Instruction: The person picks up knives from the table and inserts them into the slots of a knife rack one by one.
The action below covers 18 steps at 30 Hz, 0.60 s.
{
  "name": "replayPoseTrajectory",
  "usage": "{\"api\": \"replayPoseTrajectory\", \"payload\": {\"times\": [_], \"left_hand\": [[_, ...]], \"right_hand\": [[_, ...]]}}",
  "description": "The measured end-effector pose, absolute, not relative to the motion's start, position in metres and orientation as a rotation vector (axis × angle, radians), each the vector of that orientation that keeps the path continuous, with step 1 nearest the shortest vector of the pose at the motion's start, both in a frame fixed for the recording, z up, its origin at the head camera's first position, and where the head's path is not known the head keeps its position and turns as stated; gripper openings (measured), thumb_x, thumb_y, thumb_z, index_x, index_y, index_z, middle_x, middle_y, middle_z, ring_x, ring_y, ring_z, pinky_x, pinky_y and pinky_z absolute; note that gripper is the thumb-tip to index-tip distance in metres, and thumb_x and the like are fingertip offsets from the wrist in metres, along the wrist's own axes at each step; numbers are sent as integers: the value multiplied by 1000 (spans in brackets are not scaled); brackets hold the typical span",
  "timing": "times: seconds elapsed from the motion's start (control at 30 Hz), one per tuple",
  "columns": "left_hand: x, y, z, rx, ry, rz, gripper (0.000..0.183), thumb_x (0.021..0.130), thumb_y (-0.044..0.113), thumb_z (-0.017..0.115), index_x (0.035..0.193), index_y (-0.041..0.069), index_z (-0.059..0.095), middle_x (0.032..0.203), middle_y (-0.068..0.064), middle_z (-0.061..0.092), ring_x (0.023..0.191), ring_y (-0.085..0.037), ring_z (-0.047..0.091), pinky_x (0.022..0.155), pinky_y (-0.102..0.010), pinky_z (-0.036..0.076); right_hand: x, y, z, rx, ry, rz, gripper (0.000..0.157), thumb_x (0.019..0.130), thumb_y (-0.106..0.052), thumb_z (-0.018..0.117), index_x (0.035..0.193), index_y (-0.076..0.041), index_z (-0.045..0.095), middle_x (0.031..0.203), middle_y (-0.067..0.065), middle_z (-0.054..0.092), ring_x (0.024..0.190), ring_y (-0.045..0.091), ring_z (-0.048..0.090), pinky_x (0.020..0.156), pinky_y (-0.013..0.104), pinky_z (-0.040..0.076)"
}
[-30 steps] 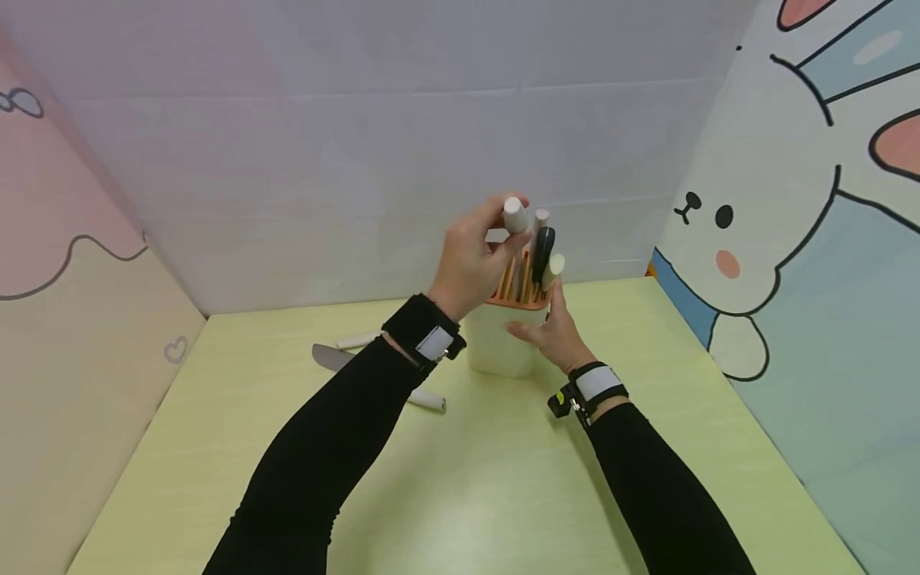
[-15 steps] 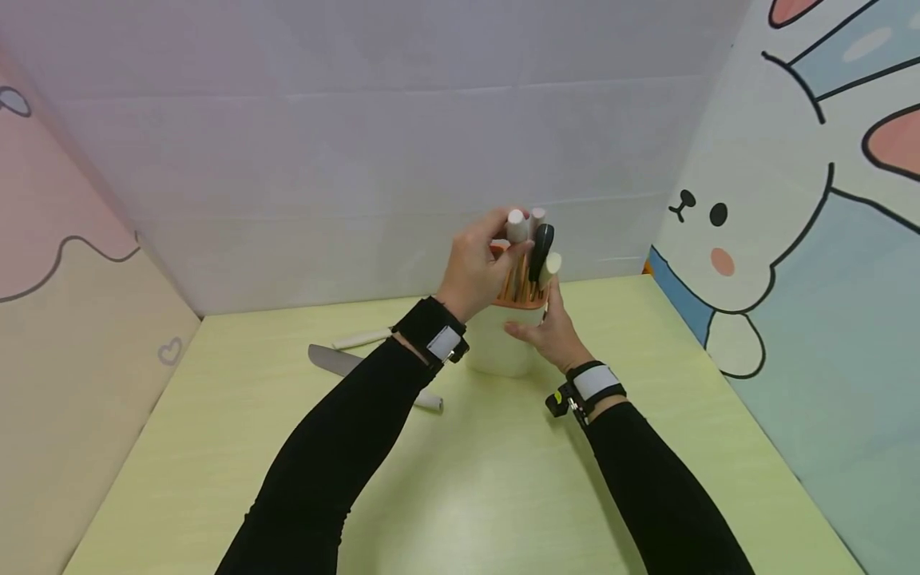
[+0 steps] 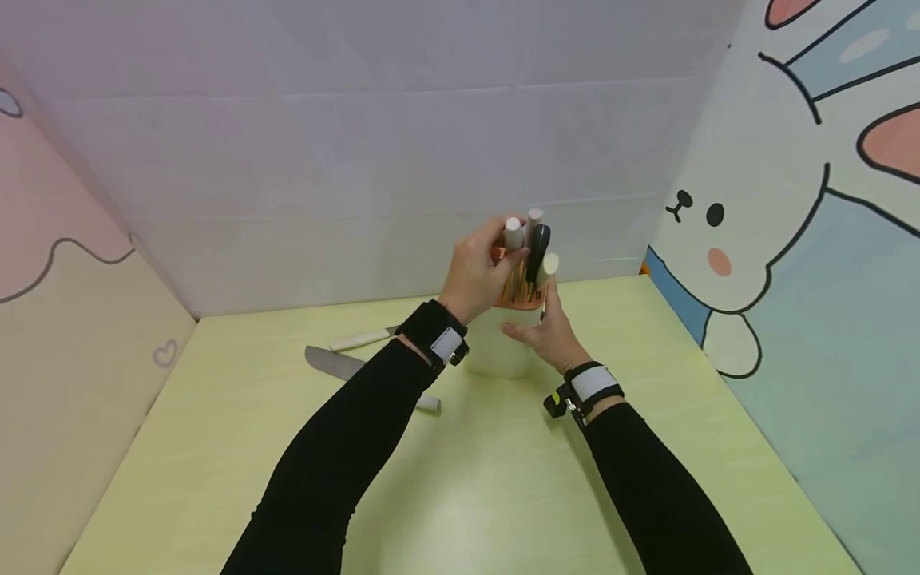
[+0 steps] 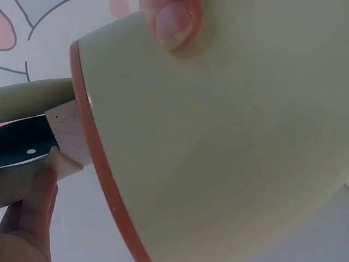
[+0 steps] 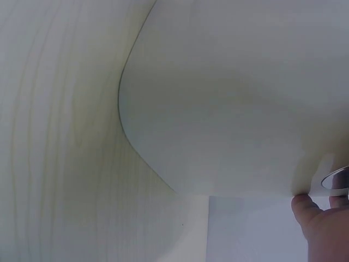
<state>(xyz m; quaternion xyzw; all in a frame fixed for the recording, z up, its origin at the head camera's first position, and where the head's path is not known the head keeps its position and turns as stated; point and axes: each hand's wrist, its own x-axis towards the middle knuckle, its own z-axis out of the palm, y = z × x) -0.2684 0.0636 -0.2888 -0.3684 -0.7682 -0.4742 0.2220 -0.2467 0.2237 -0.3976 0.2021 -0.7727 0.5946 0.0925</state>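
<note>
A cream knife block (image 3: pixel 496 345) with an orange slotted top stands upright near the back of the table. My left hand (image 3: pixel 470 271) pinches the white handle of a knife (image 3: pixel 513 234) at the block's top; in the left wrist view its blade passes behind the orange rim (image 4: pixel 101 158). My right hand (image 3: pixel 555 334) holds the block's right side, thumb on the front. Beside the held knife, a black-handled knife (image 3: pixel 537 254) and two pale handles, one cream (image 3: pixel 549 266) and one whitish (image 3: pixel 534 217), stick up from the block. The right wrist view mostly shows the block's wall (image 5: pixel 218 109).
Left of the block lie two knives: a broad-bladed one (image 3: pixel 332 361), partly hidden under my left forearm, and a smaller white-handled one (image 3: pixel 359 339) behind it. A pale wall (image 3: pixel 359 176) rises at the table's back edge, with printed panels on both sides.
My left hand has lowered the white-handled knife down into the block. The right hand keeps its hold on the block's side.
</note>
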Motion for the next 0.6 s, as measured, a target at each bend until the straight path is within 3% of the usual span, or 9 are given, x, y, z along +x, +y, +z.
{"api": "replayPoseTrajectory", "payload": {"times": [0.13, 0.6], "left_hand": [[-270, 63, -295, -990, -2163, -1306, 33, 90, 13, 64, 121, 4, 54, 101, -12, 66, 72, -14, 54, 60, -27, 46], [-276, 65, -312, -977, -2176, -1309, 31, 91, 12, 63, 120, 5, 55, 99, -11, 66, 73, -13, 54, 62, -25, 47]], "right_hand": [[-247, 224, -400, 631, -2295, 1762, 110, 76, -10, 79, 148, -39, 0, 154, -7, 13, 137, 14, 14, 106, 64, 17], [-248, 225, -402, 661, -2286, 1746, 111, 75, -8, 79, 148, -37, 0, 154, -8, 11, 138, 14, 10, 107, 64, 12]]}}
